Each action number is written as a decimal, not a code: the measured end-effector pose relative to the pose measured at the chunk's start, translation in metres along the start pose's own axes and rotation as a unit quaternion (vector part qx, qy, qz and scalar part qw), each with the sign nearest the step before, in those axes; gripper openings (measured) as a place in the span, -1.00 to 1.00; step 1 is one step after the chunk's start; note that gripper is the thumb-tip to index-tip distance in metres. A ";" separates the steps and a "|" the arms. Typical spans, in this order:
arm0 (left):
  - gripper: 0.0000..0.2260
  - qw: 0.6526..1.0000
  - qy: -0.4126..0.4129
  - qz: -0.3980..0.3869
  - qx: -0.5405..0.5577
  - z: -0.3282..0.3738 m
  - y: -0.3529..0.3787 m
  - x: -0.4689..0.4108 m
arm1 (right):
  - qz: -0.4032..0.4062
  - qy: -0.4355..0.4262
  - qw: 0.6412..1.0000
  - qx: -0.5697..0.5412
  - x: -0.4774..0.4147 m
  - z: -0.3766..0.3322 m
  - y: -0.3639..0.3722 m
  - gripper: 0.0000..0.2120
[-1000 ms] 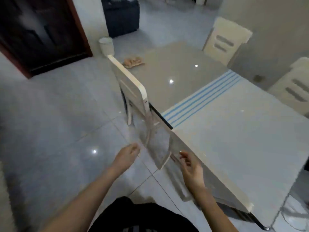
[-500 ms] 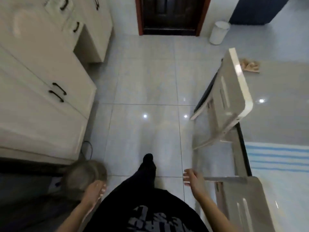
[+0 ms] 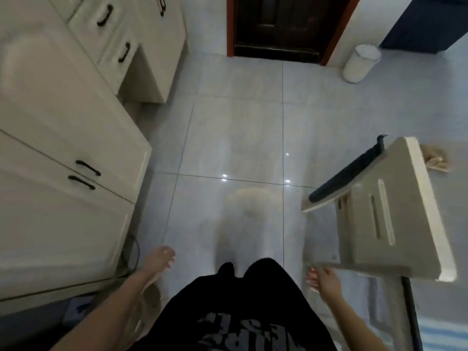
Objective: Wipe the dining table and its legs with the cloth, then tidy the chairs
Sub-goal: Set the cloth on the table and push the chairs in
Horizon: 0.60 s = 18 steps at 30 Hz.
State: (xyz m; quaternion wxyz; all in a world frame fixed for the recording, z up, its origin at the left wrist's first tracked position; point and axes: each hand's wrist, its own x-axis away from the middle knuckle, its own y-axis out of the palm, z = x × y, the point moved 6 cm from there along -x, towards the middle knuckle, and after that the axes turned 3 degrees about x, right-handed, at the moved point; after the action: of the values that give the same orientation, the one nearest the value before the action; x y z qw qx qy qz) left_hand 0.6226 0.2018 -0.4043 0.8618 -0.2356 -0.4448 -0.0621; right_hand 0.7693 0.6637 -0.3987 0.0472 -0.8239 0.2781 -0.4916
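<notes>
Pale cabinets [image 3: 63, 138] fill the frame from nine to eleven o'clock above grey floor tiles [image 3: 235, 138]. At three o'clock a cream chair [image 3: 395, 219] stands against the dining table [image 3: 453, 198], where the tan cloth [image 3: 436, 160] lies. My left hand [image 3: 160, 260], at seven o'clock, hangs empty with fingers loosely together; my right hand [image 3: 325, 278], at five, is empty, fingers slightly spread, just beside the chair's edge.
</notes>
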 end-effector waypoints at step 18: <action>-0.82 0.997 0.020 0.009 0.074 0.321 0.072 -0.148 | -0.038 -0.050 0.998 -0.001 -0.213 -0.355 0.015 -0.81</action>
State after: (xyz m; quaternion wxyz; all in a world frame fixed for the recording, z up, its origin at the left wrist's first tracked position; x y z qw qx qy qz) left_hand 0.3202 0.3985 -0.3892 0.8861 -0.1741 -0.4287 -0.0262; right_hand 0.3892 0.8277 -0.3897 0.0413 -0.8573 0.2443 -0.4514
